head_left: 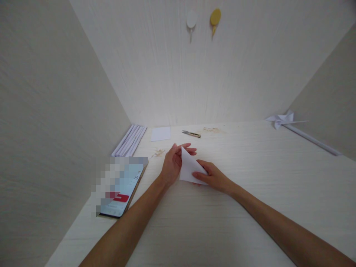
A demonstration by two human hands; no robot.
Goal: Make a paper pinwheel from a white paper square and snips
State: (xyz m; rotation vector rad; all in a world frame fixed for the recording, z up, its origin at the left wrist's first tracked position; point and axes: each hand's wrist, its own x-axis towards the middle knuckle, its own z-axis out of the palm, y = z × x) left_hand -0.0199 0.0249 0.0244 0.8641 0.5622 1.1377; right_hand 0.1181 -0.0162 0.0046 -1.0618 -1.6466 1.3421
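A white sheet of paper folded into a triangle [187,168] is held above the table, its point upward. My right hand [210,176] pinches it at the right corner, thumb on the front and fingers partly hidden behind. My left hand [174,163] is beside the paper's left edge with fingers stretched out and apart; some of them pass behind the paper's tip. Whether the left palm touches the edge I cannot tell. Beyond the hands lie thread snips [191,134] and a flat white paper square [160,134].
A phone [122,193] lies left of my left forearm, partly pixelated. Behind it are several rolled or folded paper strips [129,141]. A paper pinwheel on a stick [283,120] rests at the right wall. Small toothpick-like bits [213,130] lie near the back wall, which carries two hooks [215,16].
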